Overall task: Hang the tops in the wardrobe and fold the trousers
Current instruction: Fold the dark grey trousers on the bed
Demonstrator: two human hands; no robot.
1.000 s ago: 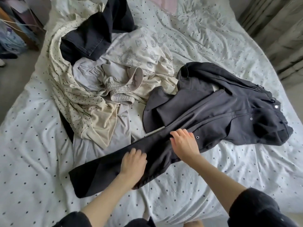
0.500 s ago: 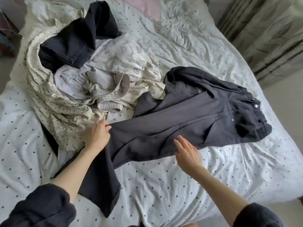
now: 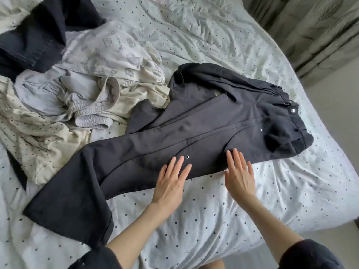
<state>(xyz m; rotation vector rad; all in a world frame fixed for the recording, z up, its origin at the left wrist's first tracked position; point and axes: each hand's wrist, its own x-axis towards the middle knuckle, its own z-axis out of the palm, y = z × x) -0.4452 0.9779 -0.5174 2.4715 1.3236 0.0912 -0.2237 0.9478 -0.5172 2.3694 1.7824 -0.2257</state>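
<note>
Starting at the left edge of the bed (image 3: 223, 216), there's a messy pile: a cream spotted top (image 3: 29, 136), dark jeans (image 3: 33, 35) up in the far left corner, a pale grey garment with a smocked band (image 3: 85, 105) and a cream printed top (image 3: 116, 53) all heaped together. Next come the dark trousers (image 3: 194, 131), spread out across the middle of the bed, leg hems down by the near left edge and waistband over toward the right edge. Both of the person's hands lie flat on the trousers' near edge, nothing gripped: left hand (image 3: 171, 183) has its fingers straight and spread beside a metal eyelet, right hand (image 3: 240, 175) just beside it, fingers straight too. Curtains (image 3: 310, 32) hang past the far right corner.
</note>
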